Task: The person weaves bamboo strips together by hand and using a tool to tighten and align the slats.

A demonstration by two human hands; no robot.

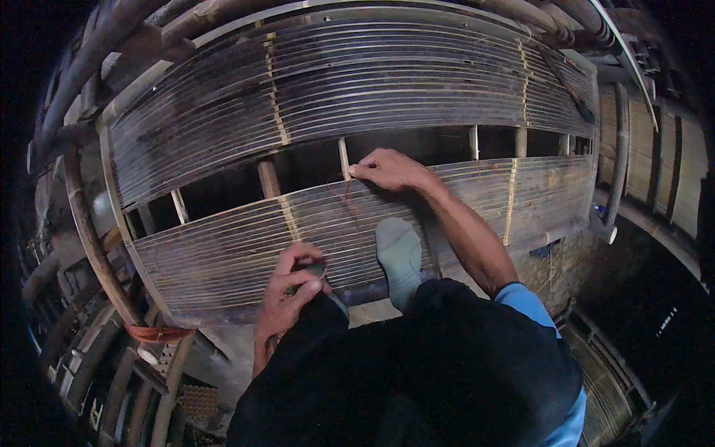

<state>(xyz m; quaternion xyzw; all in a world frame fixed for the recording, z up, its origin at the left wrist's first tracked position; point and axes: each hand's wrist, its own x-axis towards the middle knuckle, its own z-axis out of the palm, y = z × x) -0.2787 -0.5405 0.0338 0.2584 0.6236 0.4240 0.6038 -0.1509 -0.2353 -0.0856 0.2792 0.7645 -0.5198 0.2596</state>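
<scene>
Fingers and thumb pinched, my right hand [393, 171] is at the upper edge of the nearer bamboo slat panel [454, 186]. Its fingertips meet a pale crosspiece [343, 155] in the gap between two panels. Just under them, a thin reddish cord [347, 195] lies loose over the slats; what the fingertips grip is too small to make out. My left hand [289, 287] is curled closed above the panel's near edge, beside my left leg. Something dark green shows by its fingers, but I cannot tell what it is. My foot in a grey-green sock [400, 257] rests on the slats.
Beyond the gap lies a farther slat panel [201, 119], tied with pale lashings. Wooden poles [100, 238] frame the left side, one wrapped with orange cord [159, 334]. A thick pole [618, 160] stands at the right, with bamboo matting [681, 164] behind it.
</scene>
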